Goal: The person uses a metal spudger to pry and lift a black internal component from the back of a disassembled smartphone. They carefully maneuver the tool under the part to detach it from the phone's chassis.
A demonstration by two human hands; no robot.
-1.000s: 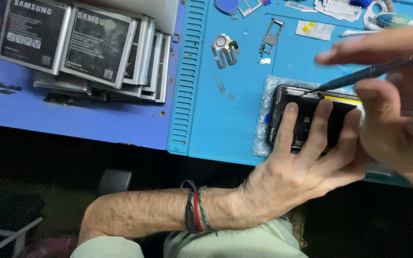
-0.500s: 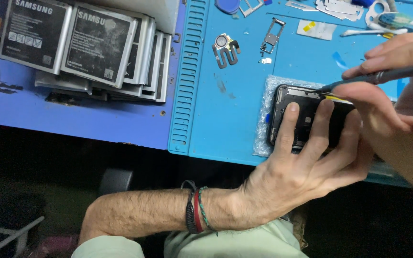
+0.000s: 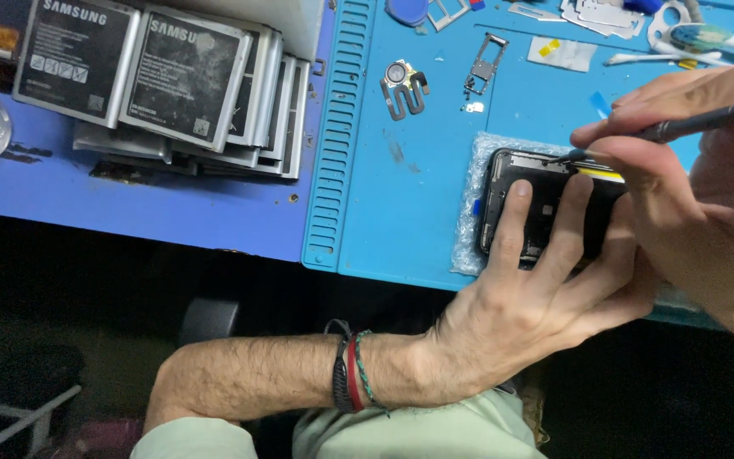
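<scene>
A phone repair workshop: a blue work mat (image 3: 401, 212), stacked phone batteries (image 3: 172, 85) and loose small metal parts (image 3: 404, 85) cover the tabletop (image 3: 172, 217).

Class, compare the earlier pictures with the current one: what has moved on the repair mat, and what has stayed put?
The right hand has drawn its dark pointed tool downward, so the tip now sits at the top edge of the opened phone. Nothing was picked up or released. The left hand still presses the phone onto the blue mat, and the battery stack has not shifted.

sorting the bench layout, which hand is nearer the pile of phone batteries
Left. The left hand lies on the opened phone, on the side towards the batteries; the right hand works beyond the phone's far end, holding a thin tool.
</scene>
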